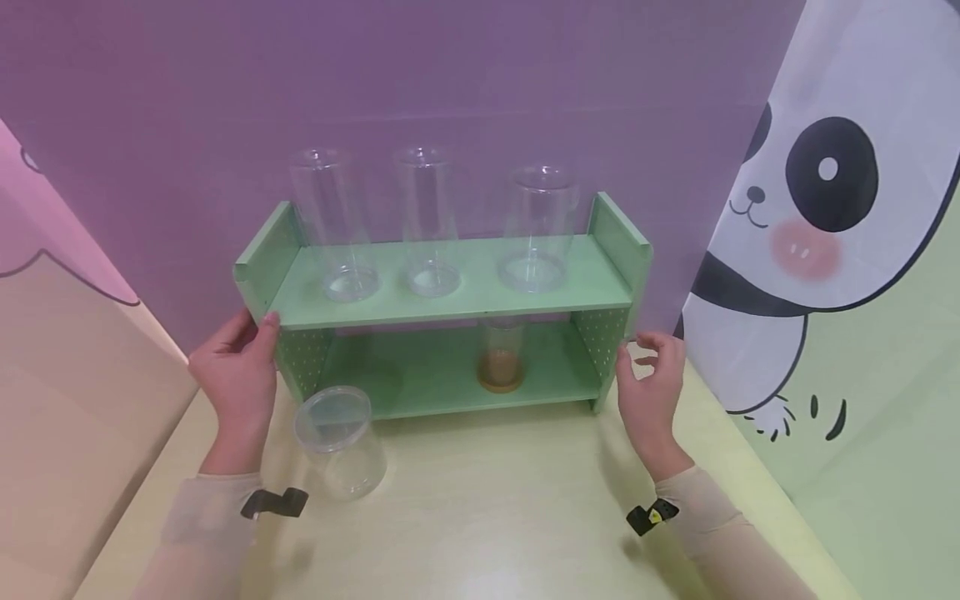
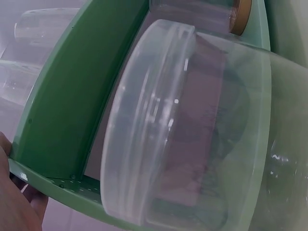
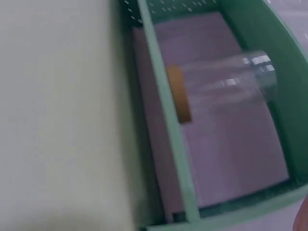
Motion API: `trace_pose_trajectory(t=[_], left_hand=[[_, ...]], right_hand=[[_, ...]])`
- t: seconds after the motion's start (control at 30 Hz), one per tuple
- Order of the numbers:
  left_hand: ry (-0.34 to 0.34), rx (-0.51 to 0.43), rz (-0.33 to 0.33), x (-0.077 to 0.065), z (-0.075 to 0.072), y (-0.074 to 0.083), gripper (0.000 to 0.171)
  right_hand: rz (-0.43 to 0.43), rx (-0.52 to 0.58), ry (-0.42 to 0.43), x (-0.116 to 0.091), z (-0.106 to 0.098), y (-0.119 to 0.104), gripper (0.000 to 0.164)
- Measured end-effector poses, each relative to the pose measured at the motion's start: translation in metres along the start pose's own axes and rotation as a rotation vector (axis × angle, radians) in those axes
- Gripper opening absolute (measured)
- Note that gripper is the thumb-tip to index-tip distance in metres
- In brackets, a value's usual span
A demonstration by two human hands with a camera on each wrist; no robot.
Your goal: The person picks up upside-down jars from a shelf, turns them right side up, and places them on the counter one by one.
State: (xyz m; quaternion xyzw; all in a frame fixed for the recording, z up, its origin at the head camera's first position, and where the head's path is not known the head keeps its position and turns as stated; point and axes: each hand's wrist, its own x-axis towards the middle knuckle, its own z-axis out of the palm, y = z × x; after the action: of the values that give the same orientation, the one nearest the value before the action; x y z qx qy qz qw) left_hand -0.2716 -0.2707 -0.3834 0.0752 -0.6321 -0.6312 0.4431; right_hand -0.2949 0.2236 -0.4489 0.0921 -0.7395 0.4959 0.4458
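Observation:
A light green two-tier shelf (image 1: 457, 315) stands on the table against the purple backdrop. My left hand (image 1: 243, 358) grips its left side panel, with the thumb at the front edge. In the left wrist view, part of that hand (image 2: 19, 204) shows at the panel's edge. Beside the shelf's right panel is my right hand (image 1: 651, 387), fingers loosely bent and nothing seen between them; whether the thumb touches the panel is unclear. Two tall clear cylinders (image 1: 341, 225) (image 1: 429, 225) and a wider clear cylinder (image 1: 538, 229) stand on the upper tier.
On the lower tier stands a small clear jar with a cork-coloured base (image 1: 500, 379). A clear lidded jar (image 1: 345, 458) sits on the table (image 1: 487, 508) before the shelf's left front corner, close to my left wrist. A panda-printed panel (image 1: 840, 250) rises at the right.

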Motion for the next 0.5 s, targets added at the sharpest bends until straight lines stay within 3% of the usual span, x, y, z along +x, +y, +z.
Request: trace_pose_trajectory(t=[0.13,0.33,0.5], left_hand=[[-0.004,0.038,-0.013,0.000,0.002,0.005,0.027],[-0.013,0.059,-0.051,0.003,0.002,0.006,0.026],[-0.010,0.027,-0.087,0.003,0.003,0.006,0.023]], right_hand=[[-0.062,0.040,-0.036,-0.018,0.012,-0.011,0.029],[-0.041,0.080,-0.296,-0.036,0.041,-0.011,0.042],[0.110,0.057,-0.454,-0.044,0.064,-0.011,0.062]])
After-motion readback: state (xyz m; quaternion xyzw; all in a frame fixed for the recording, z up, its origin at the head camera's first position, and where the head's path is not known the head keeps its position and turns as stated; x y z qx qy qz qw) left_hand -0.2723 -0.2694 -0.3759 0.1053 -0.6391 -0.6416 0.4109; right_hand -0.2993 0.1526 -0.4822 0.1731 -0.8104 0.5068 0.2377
